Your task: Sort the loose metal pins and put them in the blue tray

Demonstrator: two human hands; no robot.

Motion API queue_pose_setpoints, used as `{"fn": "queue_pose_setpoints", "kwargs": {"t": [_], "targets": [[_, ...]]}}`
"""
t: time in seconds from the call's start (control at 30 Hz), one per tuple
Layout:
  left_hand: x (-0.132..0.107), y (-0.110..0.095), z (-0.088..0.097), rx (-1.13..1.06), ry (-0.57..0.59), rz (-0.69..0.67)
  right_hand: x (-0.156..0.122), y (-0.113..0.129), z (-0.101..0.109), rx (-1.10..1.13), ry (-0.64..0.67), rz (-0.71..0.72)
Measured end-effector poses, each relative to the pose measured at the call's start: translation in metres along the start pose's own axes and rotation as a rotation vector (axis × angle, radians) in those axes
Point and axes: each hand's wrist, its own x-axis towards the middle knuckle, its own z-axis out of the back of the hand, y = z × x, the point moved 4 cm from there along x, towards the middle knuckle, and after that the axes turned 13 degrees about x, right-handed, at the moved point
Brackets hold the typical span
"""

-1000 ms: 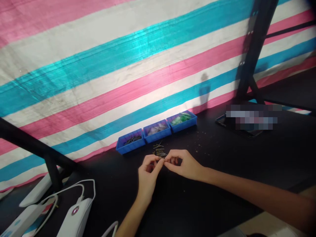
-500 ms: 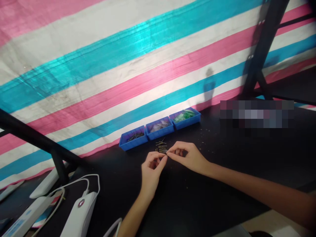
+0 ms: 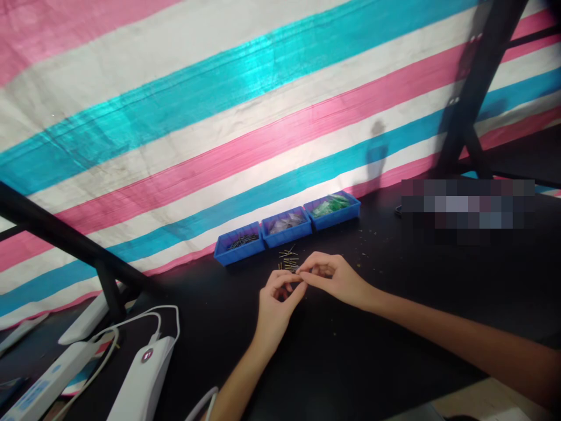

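Note:
My left hand [image 3: 277, 303] and my right hand [image 3: 332, 280] meet fingertip to fingertip over the black table [image 3: 394, 327]. Both are pinched shut on something tiny that I cannot make out. Just beyond the fingertips lies a small pile of thin metal pins [image 3: 288, 261]. Behind the pile stand three blue trays in a row: the left tray [image 3: 239, 249] holds dark pins, the middle tray [image 3: 286, 227] holds clear pieces, the right tray [image 3: 333, 209] holds green pieces.
A striped pink, white and teal tarp [image 3: 219, 117] hangs behind the table. White power strips [image 3: 140, 380] with cables lie at the near left. Black frame bars [image 3: 56, 240] cross at left and a black post [image 3: 482, 88] at right. A blurred object [image 3: 467, 210] sits at the right.
Both hands stay pinched together by the pin pile. The view has shifted slightly, so the scene sits a little more to the right.

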Motion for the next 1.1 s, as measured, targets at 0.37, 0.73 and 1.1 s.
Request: {"fn": "queue_pose_setpoints", "kwargs": {"t": [0.37,0.73,1.1], "targets": [[0.002,-0.004,0.009,0.019,-0.081,0.003,0.005,-0.006,0.008,-0.055,-0.04,0.014],[0.012,0.002,0.03,0.374,-0.232,-0.063,0.01,-0.006,0.016,-0.017,-0.115,0.031],[0.016,0.032,0.027,0.899,-0.083,-0.1,0.018,-0.013,0.023,-0.177,-0.134,0.062]]}}
